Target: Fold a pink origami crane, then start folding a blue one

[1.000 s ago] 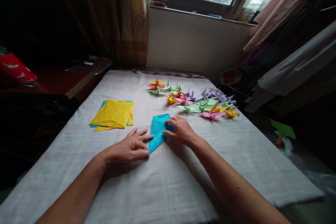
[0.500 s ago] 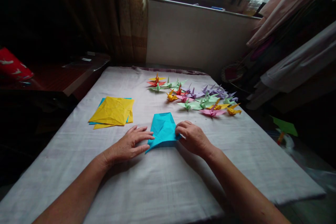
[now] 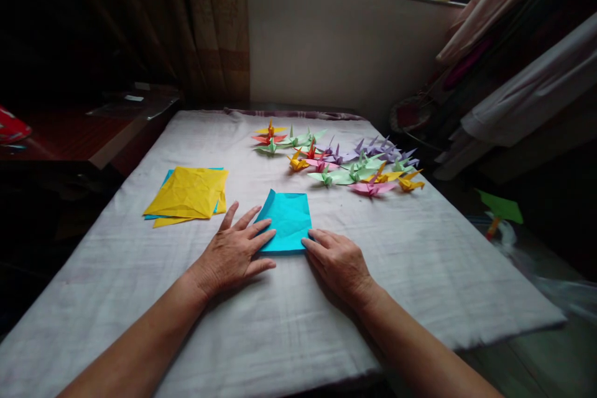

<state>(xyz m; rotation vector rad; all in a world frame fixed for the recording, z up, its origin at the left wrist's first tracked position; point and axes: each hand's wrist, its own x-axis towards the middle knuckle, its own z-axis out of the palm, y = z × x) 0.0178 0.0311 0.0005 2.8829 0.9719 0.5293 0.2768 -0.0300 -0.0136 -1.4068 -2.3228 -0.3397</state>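
Note:
A blue sheet of origami paper [image 3: 288, 217] lies creased on the white cloth, its upper left corner lifted a little. My left hand [image 3: 237, 242] rests with fingers spread over the sheet's left edge. At the lower right corner of the paper, my right hand [image 3: 338, 261] lies with its fingertips on the edge, fingers stretched out and close together. The right thumb is hidden. Beyond the sheet stand several folded paper cranes [image 3: 359, 168] in green, purple, pink, yellow and red.
To the left lies a stack of yellow and blue paper sheets [image 3: 189, 194]. The white cloth [image 3: 261, 336] covers the table. A dark wooden desk [image 3: 69, 143] adjoins at the left. Clothes [image 3: 527, 106] hang at the right, and a curtain [image 3: 209, 43] hangs at the back left.
The blue paper has been turned and flattened, its pointed lower left corner no longer showing. My right hand has unbent from a pinch to lie flatter; my left fingers have spread. The view has tilted down.

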